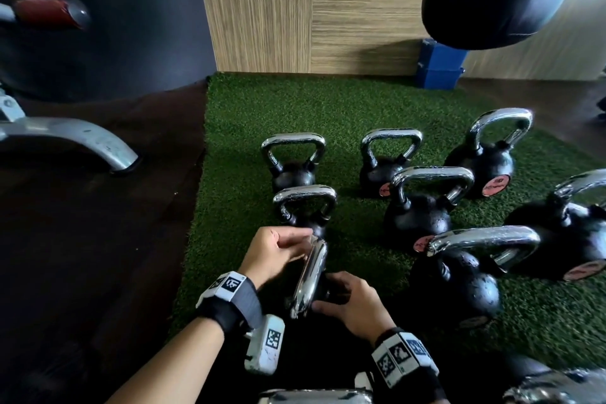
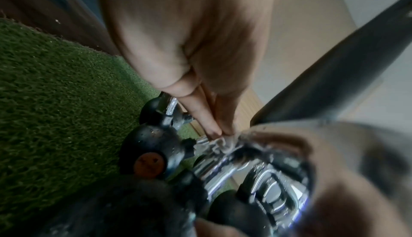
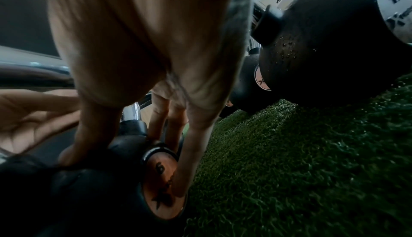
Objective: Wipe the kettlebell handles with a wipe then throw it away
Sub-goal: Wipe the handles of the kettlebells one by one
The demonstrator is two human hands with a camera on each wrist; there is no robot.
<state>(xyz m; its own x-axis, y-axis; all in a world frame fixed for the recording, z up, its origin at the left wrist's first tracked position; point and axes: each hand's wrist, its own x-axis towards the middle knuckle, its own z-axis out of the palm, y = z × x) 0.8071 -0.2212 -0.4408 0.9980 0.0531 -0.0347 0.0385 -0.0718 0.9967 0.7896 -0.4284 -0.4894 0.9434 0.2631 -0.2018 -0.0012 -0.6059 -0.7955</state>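
Nearest you, your right hand [image 1: 351, 302] clasps the black body of the tipped kettlebell [image 3: 125, 179] on the turf [image 1: 249, 115], while your left hand [image 1: 278, 252] pinches the wipe [image 2: 223, 143] against its chrome handle [image 1: 311, 275]. Keep the bell braced and draw the wipe along the whole loop; neighbouring kettlebells [image 1: 423, 207] crowd the right side, so sweep short

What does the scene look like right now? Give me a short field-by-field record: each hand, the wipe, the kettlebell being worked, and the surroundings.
left hand: pinches the wipe against the chrome handle
wipe: small crumpled white piece at the fingertips, on the handle's far end
right hand: grips the black body of the kettlebell, steadying it
kettlebell: tipped over on the green turf, orange disc marked 6
handle: chrome, lying lengthwise toward the camera
other kettlebells: several upright on the turf, chrome handles up
bin: none in view
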